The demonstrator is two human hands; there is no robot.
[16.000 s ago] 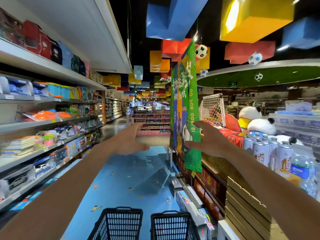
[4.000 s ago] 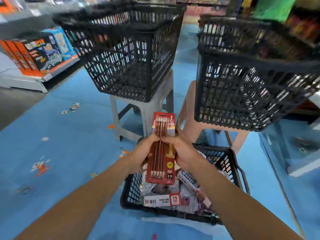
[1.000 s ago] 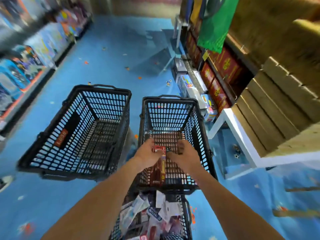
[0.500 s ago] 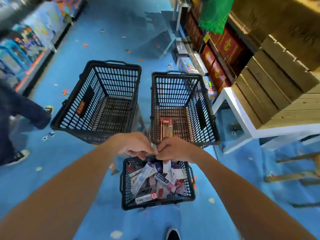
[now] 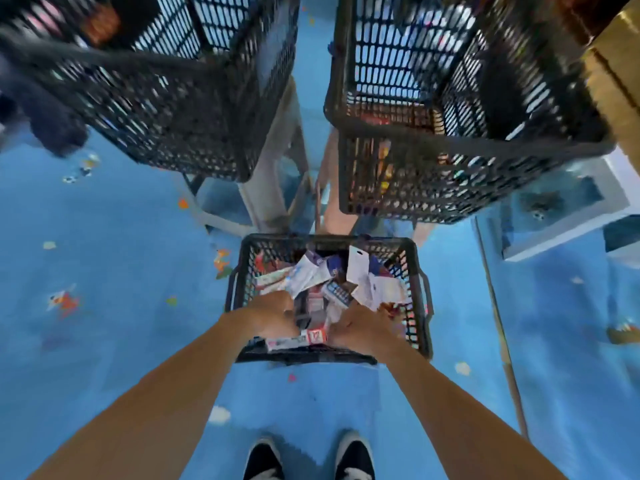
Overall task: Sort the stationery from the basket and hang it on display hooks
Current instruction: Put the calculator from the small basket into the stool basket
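Observation:
A small black basket [image 5: 417, 271] stands on the blue floor just ahead of my feet, heaped with several mixed stationery packs [image 5: 311, 278]; a long pack with a red label [image 5: 294, 341] lies at its near rim. My left hand [image 5: 273, 317] reaches into the near left side, fingers down among the packs. My right hand [image 5: 360, 327] is in the near right side, fingertips buried in the heap. Blur hides whether either hand grips anything. Through the mesh of the larger right basket [image 5: 450, 143] a red pencil pack [image 5: 375, 157] shows.
A second large black basket [image 5: 166, 98] sits at the upper left on a grey stool [image 5: 263, 188]; the right one rests on a pinkish stool [image 5: 329, 209]. A white display base [image 5: 561, 216] and wooden crates [image 5: 616, 81] stand right. My shoes [image 5: 263, 459] are at the bottom edge.
My hands have dropped from above the floor basket down into its heap, and my view has tilted downward and closer. The red pencil pack stays in the right large basket.

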